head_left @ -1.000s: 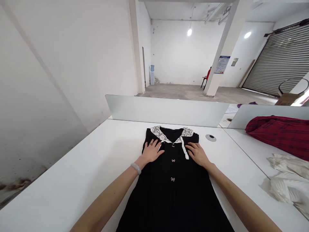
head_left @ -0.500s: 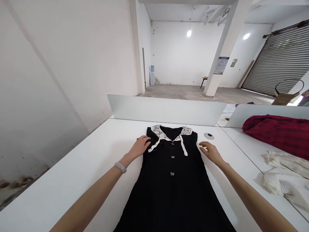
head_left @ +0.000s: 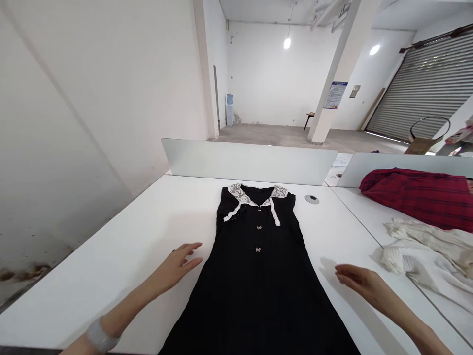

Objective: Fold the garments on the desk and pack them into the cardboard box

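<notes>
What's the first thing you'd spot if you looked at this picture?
You'd likely spot the black dress with its lacy collar, lying flat in the middle of the white desk. The left hand and right hand are open on either side of it. To the right, a red plaid cloth stands out on the next desk.

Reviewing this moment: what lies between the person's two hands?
In the head view, the black dress lies flat on the white table between the left hand and right hand, with a strip of tabletop on each side.
</notes>
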### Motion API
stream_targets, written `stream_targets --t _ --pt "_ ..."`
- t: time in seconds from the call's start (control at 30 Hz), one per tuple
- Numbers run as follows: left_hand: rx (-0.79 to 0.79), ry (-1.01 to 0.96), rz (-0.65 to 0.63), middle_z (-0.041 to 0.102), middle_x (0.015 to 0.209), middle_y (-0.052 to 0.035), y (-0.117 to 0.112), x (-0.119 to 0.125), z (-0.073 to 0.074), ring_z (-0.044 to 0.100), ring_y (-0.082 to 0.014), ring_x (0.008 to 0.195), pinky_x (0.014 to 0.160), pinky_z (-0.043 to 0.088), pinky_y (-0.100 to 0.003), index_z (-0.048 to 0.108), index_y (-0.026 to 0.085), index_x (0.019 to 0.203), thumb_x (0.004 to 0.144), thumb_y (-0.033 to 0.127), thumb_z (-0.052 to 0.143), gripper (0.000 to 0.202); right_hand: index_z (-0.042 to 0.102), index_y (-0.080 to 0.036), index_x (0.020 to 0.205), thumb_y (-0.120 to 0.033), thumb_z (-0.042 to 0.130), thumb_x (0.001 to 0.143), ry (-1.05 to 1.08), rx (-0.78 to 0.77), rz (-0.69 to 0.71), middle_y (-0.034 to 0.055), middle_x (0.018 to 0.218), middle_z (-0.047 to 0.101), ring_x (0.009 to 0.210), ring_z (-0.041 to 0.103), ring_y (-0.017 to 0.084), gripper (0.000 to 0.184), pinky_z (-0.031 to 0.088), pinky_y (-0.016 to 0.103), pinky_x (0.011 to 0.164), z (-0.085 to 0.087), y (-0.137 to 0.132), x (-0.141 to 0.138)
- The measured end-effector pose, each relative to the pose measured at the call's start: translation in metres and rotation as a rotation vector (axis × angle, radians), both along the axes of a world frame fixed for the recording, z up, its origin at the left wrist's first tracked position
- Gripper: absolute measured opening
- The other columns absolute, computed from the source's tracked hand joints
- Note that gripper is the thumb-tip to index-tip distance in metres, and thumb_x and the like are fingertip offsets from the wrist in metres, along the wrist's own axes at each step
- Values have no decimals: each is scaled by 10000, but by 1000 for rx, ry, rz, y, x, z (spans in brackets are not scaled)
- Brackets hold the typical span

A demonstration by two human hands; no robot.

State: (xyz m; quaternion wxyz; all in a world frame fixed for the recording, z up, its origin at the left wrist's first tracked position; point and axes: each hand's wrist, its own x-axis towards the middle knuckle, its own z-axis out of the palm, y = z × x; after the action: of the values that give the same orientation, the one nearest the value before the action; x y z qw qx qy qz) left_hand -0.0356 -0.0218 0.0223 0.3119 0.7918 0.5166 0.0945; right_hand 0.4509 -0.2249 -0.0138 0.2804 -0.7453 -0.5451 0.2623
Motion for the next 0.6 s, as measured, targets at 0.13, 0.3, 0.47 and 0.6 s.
stream_targets --t 0.13,0.3,0.47,0.6 --pt "222 28 -57 216 1530 -83 26 52 -5 276 -298 1368 1052 337 -462 283 284 1445 906 590 287 620 542 -244 1235 -548 482 846 -153 188 34 109 1294 542 1068 595 263 497 535 390 845 -3 66 -12" --pt "435 111 -66 168 1548 -111 93 120 -3 52 -302 1428 1108 217 -477 265 177 1452 955 484 197 588 443 -217 1346 -572 423 865 -497 314 -34 158 1458 322 1313 342 369 598 410 531 973 -4 173 -36" --pt "451 163 -73 247 1521 -137 148 157 -17 85 -328 1420 1101 165 -529 311 175 1430 928 545 241 627 392 -149 1389 -592 355 884 -631 231 -2 183 1493 256 1376 209 366 673 278 552 1052 -15 247 -47" --pt "434 220 -134 281 1509 -129 167 168 -37 140 -335 1410 1106 149 -528 356 198 1413 859 665 303 727 375 -137 1408 -658 314 865 -676 141 58 171 1487 286 1388 188 341 755 217 505 1090 -33 278 -42"
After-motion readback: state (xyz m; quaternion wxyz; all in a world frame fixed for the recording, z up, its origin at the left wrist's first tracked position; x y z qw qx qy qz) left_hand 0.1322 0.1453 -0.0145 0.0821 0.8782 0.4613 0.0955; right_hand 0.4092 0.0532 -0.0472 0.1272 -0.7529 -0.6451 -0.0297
